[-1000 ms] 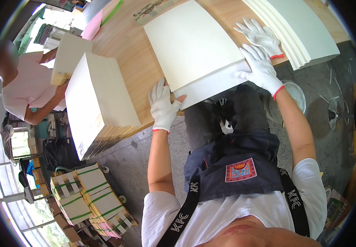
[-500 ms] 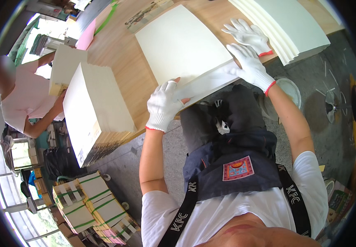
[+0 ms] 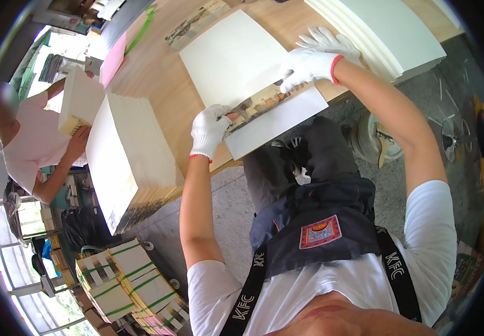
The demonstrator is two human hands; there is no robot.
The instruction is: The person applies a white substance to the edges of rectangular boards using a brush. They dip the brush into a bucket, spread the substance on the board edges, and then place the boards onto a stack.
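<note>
A large white sheet of paper (image 3: 233, 61) lies on the wooden table in front of me. Its near edge is turned up and over, so a strip of printed, picture-covered underside (image 3: 264, 103) shows. My left hand (image 3: 208, 130), in a white knit glove with bare thumb tip, is closed on the left end of that strip. At the right end my gloved right hand (image 3: 308, 68) has its fingers bent over the same edge; they partly hide it. Beneath the raised edge, a white sheet surface (image 3: 281, 124) reaches the table's front edge.
A spare white glove (image 3: 331, 42) lies beyond my right hand. Tall paper stacks stand left (image 3: 135, 145) and right (image 3: 387, 33). A printed strip (image 3: 197, 23) lies at the back. A bucket (image 3: 370, 137) stands below the table. At left, a person (image 3: 40, 123) holds a paper block.
The sheet's near edge has been lifted and turned away from me, exposing its printed side. My right hand has moved left and away from me; my left hand has shifted slightly left.
</note>
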